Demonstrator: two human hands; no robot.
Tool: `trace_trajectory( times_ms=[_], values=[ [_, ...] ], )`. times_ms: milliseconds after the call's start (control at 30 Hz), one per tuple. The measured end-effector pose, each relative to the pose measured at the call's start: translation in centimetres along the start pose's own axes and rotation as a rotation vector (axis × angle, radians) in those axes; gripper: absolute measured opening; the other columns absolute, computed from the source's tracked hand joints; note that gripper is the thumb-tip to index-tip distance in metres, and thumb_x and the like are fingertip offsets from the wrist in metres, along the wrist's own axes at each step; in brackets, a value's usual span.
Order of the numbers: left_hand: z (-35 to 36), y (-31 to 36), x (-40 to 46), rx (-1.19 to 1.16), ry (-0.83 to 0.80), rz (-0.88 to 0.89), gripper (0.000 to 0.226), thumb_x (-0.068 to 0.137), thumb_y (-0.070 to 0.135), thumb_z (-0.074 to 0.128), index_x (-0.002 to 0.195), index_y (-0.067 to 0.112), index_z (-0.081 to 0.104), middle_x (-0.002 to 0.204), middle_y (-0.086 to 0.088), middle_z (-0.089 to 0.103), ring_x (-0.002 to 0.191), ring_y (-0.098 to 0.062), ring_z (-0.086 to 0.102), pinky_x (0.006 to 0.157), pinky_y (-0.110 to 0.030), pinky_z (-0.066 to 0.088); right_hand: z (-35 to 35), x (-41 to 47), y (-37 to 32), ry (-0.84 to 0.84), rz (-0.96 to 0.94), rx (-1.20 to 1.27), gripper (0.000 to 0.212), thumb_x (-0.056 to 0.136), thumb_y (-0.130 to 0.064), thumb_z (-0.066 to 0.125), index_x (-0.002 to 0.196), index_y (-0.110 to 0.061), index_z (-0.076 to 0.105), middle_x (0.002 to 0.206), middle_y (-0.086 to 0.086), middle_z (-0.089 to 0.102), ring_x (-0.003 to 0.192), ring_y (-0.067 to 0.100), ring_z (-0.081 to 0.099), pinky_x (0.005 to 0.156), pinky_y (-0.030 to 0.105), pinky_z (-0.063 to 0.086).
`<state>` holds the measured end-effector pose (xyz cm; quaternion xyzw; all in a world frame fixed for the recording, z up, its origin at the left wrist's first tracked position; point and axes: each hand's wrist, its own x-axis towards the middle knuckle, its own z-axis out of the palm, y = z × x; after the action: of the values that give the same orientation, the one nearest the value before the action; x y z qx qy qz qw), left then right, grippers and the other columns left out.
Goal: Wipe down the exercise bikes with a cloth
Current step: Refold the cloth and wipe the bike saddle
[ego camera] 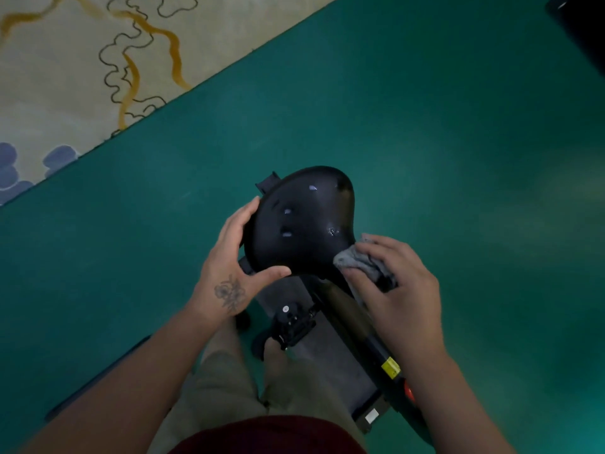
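A black exercise bike saddle (304, 217) sits in the middle of the head view, seen from above, with small glossy spots on its top. My left hand (232, 260) grips its left edge, thumb along the near rim and fingers curled over the far side. My right hand (396, 290) holds a grey cloth (353, 258) bunched under its fingers, pressed against the saddle's near right edge. Below the saddle the black bike frame (360, 332) runs toward the lower right, with a yellow label (390, 367) on it.
Green floor (425, 126) surrounds the bike. A cream patterned rug (82, 60) covers the upper left corner. A black pedal and crank (293, 322) sit below the saddle beside my legs. A dark object (586, 24) stands at the top right corner.
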<state>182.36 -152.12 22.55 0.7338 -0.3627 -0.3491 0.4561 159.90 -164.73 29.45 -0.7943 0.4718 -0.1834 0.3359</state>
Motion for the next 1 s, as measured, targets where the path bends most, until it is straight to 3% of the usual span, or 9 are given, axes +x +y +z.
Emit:
trace_trajectory(
  times_ms=[167, 333, 500, 633, 767, 1000],
  values=[
    [-0.1, 0.1, 0.0, 0.003, -0.011, -0.008, 0.108, 0.077, 0.032, 0.097, 0.165, 0.023, 0.035, 0.165, 0.011, 0.039, 0.154, -0.005, 0.038, 0.126, -0.039, 0.039, 2.2, 2.6, -1.4, -0.031, 0.004, 0.033, 0.035, 0.083, -0.026, 0.089, 0.116, -0.018, 0.080, 0.126, -0.008, 0.072, 0.119, 0.004, 0.066, 0.106, 0.029, 0.052],
    [-0.3, -0.3, 0.0, -0.002, -0.013, -0.004, 0.110, 0.076, 0.032, 0.097, 0.166, 0.022, 0.034, 0.166, 0.008, 0.039, 0.155, -0.009, 0.038, 0.126, -0.049, 0.038, 0.4, 1.0, -1.2, -0.096, 0.038, -0.070, 0.037, 0.082, -0.028, 0.089, 0.118, -0.027, 0.078, 0.120, -0.014, 0.056, 0.117, -0.001, 0.055, 0.096, 0.009, 0.044],
    [-0.3, -0.1, -0.1, 0.005, -0.018, -0.008, 0.110, 0.077, 0.035, 0.095, 0.167, 0.022, 0.032, 0.167, 0.007, 0.038, 0.156, -0.009, 0.036, 0.127, -0.046, 0.037, -0.1, -0.5, -0.9, -0.084, 0.032, -0.146, 0.042, 0.081, -0.027, 0.087, 0.122, -0.027, 0.078, 0.113, -0.012, 0.056, 0.110, 0.010, 0.056, 0.093, 0.026, 0.049],
    [-0.3, 0.0, -0.1, 0.016, -0.021, 0.003, 0.110, 0.078, 0.036, 0.094, 0.167, 0.019, 0.031, 0.167, 0.005, 0.037, 0.157, -0.009, 0.035, 0.127, -0.046, 0.037, 2.4, 1.3, -1.9, -0.013, -0.014, -0.104, 0.040, 0.087, -0.023, 0.086, 0.124, -0.013, 0.077, 0.121, -0.002, 0.063, 0.115, 0.013, 0.061, 0.101, 0.019, 0.046],
    [-0.4, 0.1, -0.2, 0.036, -0.026, 0.004, 0.110, 0.079, 0.036, 0.094, 0.167, 0.019, 0.030, 0.167, 0.005, 0.037, 0.157, -0.009, 0.034, 0.127, -0.046, 0.037, 4.2, 3.9, -3.1, 0.014, 0.001, -0.045, 0.039, 0.087, -0.025, 0.086, 0.123, -0.013, 0.077, 0.126, 0.000, 0.062, 0.118, 0.013, 0.059, 0.101, 0.010, 0.041],
    [-0.4, 0.0, -0.2, 0.036, -0.027, -0.003, 0.110, 0.079, 0.037, 0.094, 0.167, 0.021, 0.030, 0.167, 0.006, 0.036, 0.157, -0.010, 0.035, 0.127, -0.048, 0.037, 0.8, 1.1, -1.6, -0.052, -0.003, -0.227, 0.043, 0.086, -0.045, 0.077, 0.123, -0.024, 0.077, 0.111, -0.007, 0.056, 0.106, 0.013, 0.047, 0.092, 0.026, 0.043]
  ],
)
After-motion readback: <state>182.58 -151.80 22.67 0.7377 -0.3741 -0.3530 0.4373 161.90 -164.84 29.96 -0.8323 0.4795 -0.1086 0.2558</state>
